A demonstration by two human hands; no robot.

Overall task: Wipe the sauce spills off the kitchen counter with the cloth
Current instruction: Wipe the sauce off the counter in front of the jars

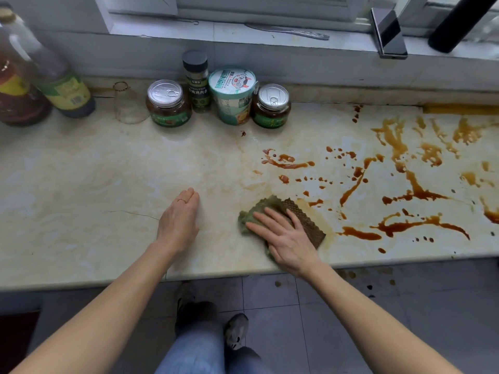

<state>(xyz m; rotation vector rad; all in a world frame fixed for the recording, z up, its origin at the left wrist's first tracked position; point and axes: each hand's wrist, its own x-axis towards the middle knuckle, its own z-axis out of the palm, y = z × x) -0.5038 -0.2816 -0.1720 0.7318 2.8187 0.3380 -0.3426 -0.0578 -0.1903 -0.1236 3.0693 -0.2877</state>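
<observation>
"鸡肉" on spice jar (199,87) label

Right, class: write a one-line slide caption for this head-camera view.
Right hand presses a green-brown cloth on the pale marble counter beside brown sauce spills; left hand rests alongside.

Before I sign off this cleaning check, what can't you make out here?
Head view only.
Cloth: its middle hidden under the right hand.
Sauce spills: cut off by the right edge.
Bottle: partly cut off by the left edge, blurred.
Jar label: too small to read.
</observation>
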